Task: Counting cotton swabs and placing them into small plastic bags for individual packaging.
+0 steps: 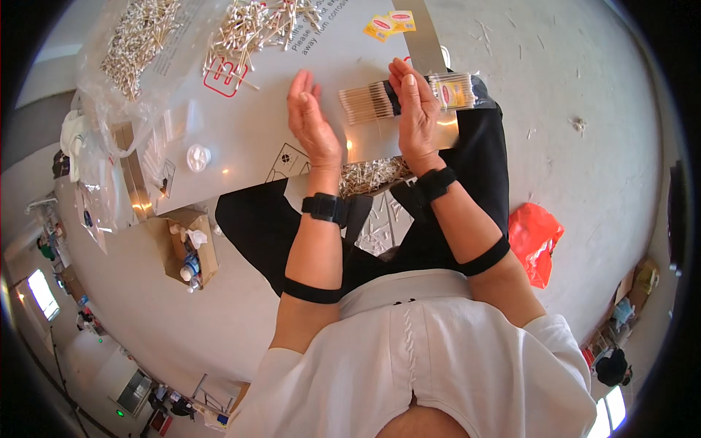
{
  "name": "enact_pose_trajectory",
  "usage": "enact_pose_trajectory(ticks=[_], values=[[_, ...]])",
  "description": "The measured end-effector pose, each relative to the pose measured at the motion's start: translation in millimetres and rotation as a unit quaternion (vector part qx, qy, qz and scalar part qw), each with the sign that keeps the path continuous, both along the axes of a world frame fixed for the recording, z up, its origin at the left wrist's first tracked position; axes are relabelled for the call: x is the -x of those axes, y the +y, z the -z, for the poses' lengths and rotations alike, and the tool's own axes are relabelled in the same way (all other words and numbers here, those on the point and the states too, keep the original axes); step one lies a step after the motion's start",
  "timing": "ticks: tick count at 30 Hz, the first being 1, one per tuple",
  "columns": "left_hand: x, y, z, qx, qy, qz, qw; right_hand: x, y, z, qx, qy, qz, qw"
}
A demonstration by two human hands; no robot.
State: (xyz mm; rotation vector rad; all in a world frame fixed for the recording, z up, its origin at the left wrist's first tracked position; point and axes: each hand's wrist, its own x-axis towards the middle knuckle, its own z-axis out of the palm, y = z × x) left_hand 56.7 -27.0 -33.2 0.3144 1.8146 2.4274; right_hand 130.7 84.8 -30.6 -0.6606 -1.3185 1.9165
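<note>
White shirt fabric [398,358] is filling the lower centre. At upper centre, the left hand [315,128] is hovering open and empty; the right hand [418,120] is pointing straight fingers, gripping nothing, between a cotton-swab row [358,106] and a yellow-labelled swab pack [453,93].

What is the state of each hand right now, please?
Left hand: open, nothing seen in the grip.
Right hand: open, nothing seen in it, near swabs.
</note>
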Motion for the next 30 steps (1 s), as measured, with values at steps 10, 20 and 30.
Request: enact_pose_trajectory(ticks=[10,20,30], values=[[-42.2,-63.6,3.9,0.184,0.088,0.011,0.979,-69.2,0.1,-9.2,0.019,-0.103,-0.053,0.993],[-51.7,-62.7,-1.6,0.384,0.275,0.03,0.881,-78.7,-2.4,-2.4,-0.344,-0.14,-0.103,0.923],[-56.2,-54.9,-0.1,0.43,0.343,0.023,0.835,-77.0,-2.4,-7.5,-0.342,-0.159,-0.118,0.919]])
